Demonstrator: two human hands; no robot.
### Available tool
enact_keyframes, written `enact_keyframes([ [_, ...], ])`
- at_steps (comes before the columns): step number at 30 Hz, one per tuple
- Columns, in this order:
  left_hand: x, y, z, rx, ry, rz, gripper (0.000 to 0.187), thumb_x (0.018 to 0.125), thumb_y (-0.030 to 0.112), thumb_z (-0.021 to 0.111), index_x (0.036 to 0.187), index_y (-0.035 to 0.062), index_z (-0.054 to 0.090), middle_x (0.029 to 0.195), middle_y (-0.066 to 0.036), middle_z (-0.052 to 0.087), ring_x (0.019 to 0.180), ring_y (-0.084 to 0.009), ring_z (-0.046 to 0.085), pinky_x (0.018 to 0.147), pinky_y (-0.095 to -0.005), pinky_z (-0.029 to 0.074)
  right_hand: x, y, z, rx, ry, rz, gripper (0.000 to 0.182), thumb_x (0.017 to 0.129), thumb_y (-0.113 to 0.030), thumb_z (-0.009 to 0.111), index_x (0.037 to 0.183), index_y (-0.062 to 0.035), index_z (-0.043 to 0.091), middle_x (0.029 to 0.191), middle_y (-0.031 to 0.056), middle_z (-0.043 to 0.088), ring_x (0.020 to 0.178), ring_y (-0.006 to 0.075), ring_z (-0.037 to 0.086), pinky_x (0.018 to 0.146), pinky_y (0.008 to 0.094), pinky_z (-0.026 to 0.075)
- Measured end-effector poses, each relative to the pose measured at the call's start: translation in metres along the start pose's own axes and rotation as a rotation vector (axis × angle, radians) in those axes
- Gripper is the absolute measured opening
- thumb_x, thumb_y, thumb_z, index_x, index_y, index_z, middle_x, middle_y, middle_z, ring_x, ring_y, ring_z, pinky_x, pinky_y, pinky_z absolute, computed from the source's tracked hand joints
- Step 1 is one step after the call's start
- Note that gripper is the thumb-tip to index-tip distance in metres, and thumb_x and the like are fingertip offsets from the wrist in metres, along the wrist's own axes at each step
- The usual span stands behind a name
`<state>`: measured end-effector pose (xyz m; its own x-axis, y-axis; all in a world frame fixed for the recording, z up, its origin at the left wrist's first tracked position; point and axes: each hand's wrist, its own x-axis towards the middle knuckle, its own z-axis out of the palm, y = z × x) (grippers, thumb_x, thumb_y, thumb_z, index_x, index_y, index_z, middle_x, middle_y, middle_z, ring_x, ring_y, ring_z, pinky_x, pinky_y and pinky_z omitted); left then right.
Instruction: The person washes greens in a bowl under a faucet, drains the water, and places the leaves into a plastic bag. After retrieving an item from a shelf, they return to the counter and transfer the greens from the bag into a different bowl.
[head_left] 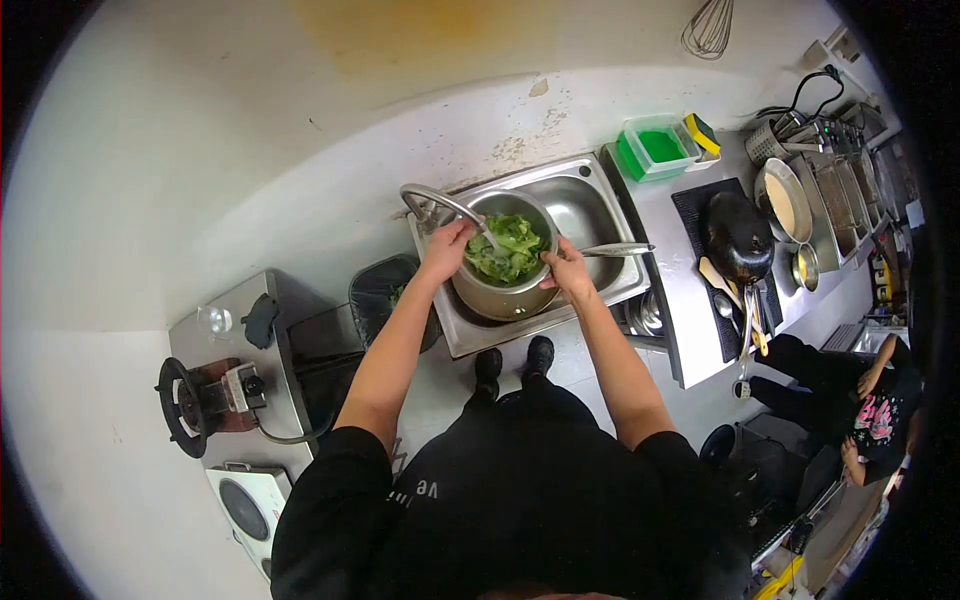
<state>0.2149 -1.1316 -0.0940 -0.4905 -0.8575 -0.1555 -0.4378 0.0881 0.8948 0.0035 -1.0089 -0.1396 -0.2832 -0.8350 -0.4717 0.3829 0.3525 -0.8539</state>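
A deep metal bowl (540,213) with leafy green lettuce (508,248) in it is held over the steel sink (590,200). My left hand (447,250) closes on the bowl's left rim, next to the curved faucet (440,193), whose spout points down at the leaves. On the right rim, my right hand (568,271) grips with the thumb toward the lettuce. A long metal handle (615,250) sticks out to the right past the sink edge, apparently from a pan under the bowl. The bowl hides most of that pan.
On the right counter are a green-filled plastic tub (658,148), a sponge (702,133), a dark wok (738,238) and a pan (784,200). A lined bin (382,285) stands left of the sink. A gas burner (185,407) sits farther left. Another person (870,410) is at right.
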Motion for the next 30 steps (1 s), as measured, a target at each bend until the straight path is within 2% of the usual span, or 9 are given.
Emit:
enact_keyframes([
  [4,0.015,-0.019,0.005,-0.085,0.082,0.105,0.023,0.095,0.012,0.052,0.114,0.0056,0.064,0.096,-0.006,0.068,0.087,-0.0152,0.062,0.077,-0.0282,0.048,0.006,0.002,0.005,0.073,0.044,0.019,0.048,0.088,-0.001,0.054,0.134,-0.0100,0.045,0.093,0.0076,0.065,0.053,0.0124,0.060,0.039,0.0249,0.054],
  [7,0.030,-0.029,-0.002,-0.670,0.468,-0.184,0.016,0.095,0.013,0.051,0.106,0.0026,0.056,0.086,-0.006,0.062,0.067,-0.0102,0.056,0.055,-0.0247,0.046,0.002,0.004,0.006,0.072,-0.009,0.048,0.047,0.088,-0.002,0.055,0.133,-0.0087,0.044,0.091,0.0086,0.066,0.051,0.0124,0.060,0.038,0.0248,0.054],
  [12,0.068,-0.080,-0.006,-0.829,0.367,-0.476,0.011,0.093,0.011,0.051,0.098,0.0027,0.056,0.081,-0.006,0.061,0.061,-0.0130,0.056,0.050,-0.0271,0.047,-0.002,0.006,-0.026,0.022,0.099,0.094,0.046,0.088,-0.003,0.056,0.133,-0.0065,0.044,0.084,0.0099,0.066,0.049,0.0140,0.060,0.037,0.0247,0.053],
  [14,0.088,-0.097,0.006,-1.018,0.406,-0.710,0.012,0.094,0.012,0.048,0.093,0.0024,0.055,0.078,-0.006,0.060,0.061,-0.0149,0.056,0.051,-0.0282,0.049,0.001,0.008,-0.025,-0.022,0.068,0.063,0.045,0.089,-0.004,0.056,0.132,-0.0067,0.044,0.083,0.0101,0.066,0.049,0.0144,0.061,0.037,0.0244,0.052],
  [16,0.100,-0.103,0.010,-1.036,0.354,-0.677,0.015,0.095,0.012,0.044,0.090,0.0021,0.054,0.074,-0.007,0.059,0.062,-0.0182,0.057,0.054,-0.0306,0.051,0.000,0.012,-0.022,-0.025,0.094,0.059,0.043,0.089,-0.004,0.056,0.130,-0.0063,0.046,0.083,0.0099,0.066,0.049,0.0145,0.061,0.036,0.0245,0.051],
  [20,0.115,-0.099,0.017,-1.191,0.520,-0.673,0.017,0.096,0.013,0.043,0.091,0.0009,0.053,0.075,-0.009,0.056,0.066,-0.0216,0.057,0.057,-0.0324,0.052,-0.001,0.016,-0.028,0.009,0.017,0.059,0.039,0.090,-0.004,0.055,0.127,-0.0070,0.048,0.082,0.0098,0.066,0.047,0.0149,0.060,0.036,0.0243,0.051],
  [24,0.127,-0.106,0.018,-1.510,0.553,-0.691,0.017,0.095,0.011,0.043,0.092,-0.0044,0.050,0.074,-0.013,0.054,0.062,-0.0233,0.054,0.054,-0.0331,0.050,-0.003,0.018,-0.029,-0.004,0.001,0.145,0.046,0.088,-0.001,0.053,0.133,-0.0035,0.041,0.089,0.0129,0.064,0.049,0.0173,0.060,0.039,0.0266,0.052],
  [28,0.134,-0.113,0.011,-1.375,0.403,-0.544,0.019,0.095,0.012,0.043,0.081,0.0004,0.048,0.072,-0.011,0.052,0.057,-0.0218,0.051,0.051,-0.0316,0.047,-0.004,0.021,-0.024,0.023,0.004,0.105,0.047,0.088,-0.001,0.051,0.133,-0.0046,0.041,0.088,0.0132,0.064,0.049,0.0173,0.060,0.039,0.0275,0.053],
  [30,0.143,-0.110,0.005,-1.794,0.517,-0.284,0.022,0.095,0.013,0.041,0.076,0.0041,0.047,0.072,-0.010,0.052,0.058,-0.0224,0.051,0.053,-0.0321,0.047,-0.005,0.022,-0.029,0.034,0.034,0.115,0.044,0.088,-0.002,0.053,0.131,-0.0070,0.045,0.078,0.0102,0.065,0.049,0.0148,0.060,0.037,0.0252,0.052],
])
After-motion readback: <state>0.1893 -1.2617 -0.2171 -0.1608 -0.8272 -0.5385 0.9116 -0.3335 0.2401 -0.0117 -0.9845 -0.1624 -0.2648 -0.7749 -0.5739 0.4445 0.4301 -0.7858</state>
